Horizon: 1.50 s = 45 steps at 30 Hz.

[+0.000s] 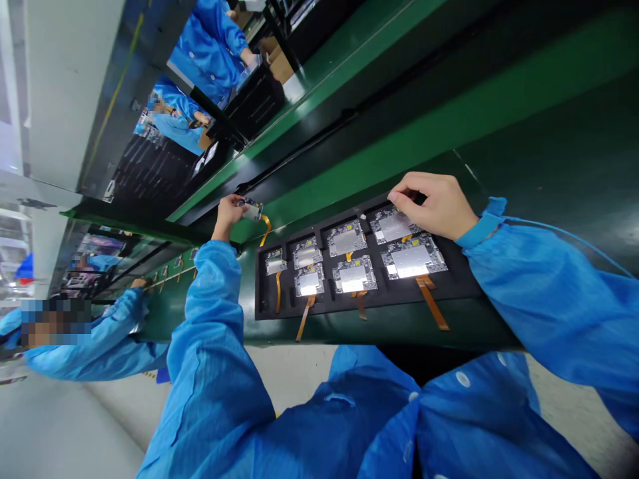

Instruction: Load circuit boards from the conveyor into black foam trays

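Note:
My left hand (230,211) pinches a small circuit board (253,210) by its edge, above the green bench and past the left end of a black foam tray (329,305). An orange ribbon cable (266,229) hangs from that board. Several more circuit boards with silver shields lie in the tray's pockets, some with orange cables trailing over the front edge. Over the tray's far right part is my right hand (432,199), fingers closed together at the upper edge of a circuit board (394,226). What lies between those fingertips is hidden.
A blue wrist strap (482,229) with a cord runs off my right wrist. The green bench (200,316) stretches left, where a co-worker's sleeve (114,319) reaches over it near several boards. Beyond a raised ledge, other people in blue work beside black bins (254,100).

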Tool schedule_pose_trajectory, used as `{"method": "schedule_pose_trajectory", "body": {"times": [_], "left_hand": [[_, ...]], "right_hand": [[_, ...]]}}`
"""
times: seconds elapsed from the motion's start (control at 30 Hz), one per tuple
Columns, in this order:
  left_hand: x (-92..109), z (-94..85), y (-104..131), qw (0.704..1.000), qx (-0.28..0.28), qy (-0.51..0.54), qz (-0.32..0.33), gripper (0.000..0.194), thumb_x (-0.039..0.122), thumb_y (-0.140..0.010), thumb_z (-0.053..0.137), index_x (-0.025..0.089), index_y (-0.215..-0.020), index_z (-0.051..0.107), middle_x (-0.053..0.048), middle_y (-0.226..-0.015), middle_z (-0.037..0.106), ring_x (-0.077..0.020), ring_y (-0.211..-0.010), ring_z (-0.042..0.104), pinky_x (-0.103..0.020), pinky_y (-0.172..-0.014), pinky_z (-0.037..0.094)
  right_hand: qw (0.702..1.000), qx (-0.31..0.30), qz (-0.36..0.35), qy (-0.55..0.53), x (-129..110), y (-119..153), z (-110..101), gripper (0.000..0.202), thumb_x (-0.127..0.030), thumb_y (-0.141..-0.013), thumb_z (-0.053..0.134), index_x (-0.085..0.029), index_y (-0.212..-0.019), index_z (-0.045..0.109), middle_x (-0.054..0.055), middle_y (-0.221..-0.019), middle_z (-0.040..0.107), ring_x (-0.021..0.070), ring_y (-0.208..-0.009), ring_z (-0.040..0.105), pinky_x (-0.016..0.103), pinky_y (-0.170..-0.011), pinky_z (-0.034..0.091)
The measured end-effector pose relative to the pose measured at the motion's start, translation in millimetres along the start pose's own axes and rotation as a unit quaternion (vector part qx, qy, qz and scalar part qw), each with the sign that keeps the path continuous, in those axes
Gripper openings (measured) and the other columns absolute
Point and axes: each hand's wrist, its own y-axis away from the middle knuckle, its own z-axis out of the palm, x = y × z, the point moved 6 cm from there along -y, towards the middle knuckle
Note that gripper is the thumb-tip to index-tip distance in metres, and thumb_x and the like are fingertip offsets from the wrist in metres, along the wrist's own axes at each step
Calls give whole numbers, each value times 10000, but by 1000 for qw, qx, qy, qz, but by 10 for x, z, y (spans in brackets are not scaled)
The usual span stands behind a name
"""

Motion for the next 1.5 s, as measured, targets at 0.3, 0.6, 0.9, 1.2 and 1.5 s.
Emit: {"method": "schedule_pose_trajectory", "body": {"times": [0.3,0.6,0.9,1.2,1.5], "left_hand": [[1024,856,1246,888,-35,436,142,558,488,-714,962,231,-891,500,42,-801,523,-87,-629,527,-187,-577,464],[1260,1274,1786,845,-55,477,236,583,587,-771,939,229,-887,494,2,-917,547,-145,-869,611,-284,-843,546],[1327,1315,1998,861,-67,454,220,576,596,-774,931,231,-836,489,-14,-888,539,-217,-977,650,-418,-945,596],[1316,1401,2043,864,-74,445,224,598,616,-764,933,223,-854,492,-16,-921,555,-235,-993,692,-463,-955,621],[1298,1394,2131,861,-51,424,277,410,385,-852,882,229,-773,511,-14,-861,523,-277,-1020,709,-572,-988,607]], "right_hand": [[996,-12,-74,57,-289,78,109,269,-379,-1048,556,-212,-1140,745,87,-1000,755,210,-786,668,358,-719,570],[994,-22,-89,62,-252,138,194,394,-488,-1073,557,-201,-1283,725,108,-1167,782,236,-926,731,390,-812,620],[997,-40,-38,54,-282,131,162,288,-468,-1065,591,-262,-1112,785,57,-1114,823,251,-1017,775,427,-913,635],[998,-59,17,24,-174,163,223,213,-416,-1039,636,-313,-1125,801,49,-1120,812,318,-1147,753,543,-1043,614],[997,-72,18,-8,-235,147,159,236,-404,-1053,594,-326,-1018,814,55,-1142,788,295,-1136,738,531,-960,641]]}}
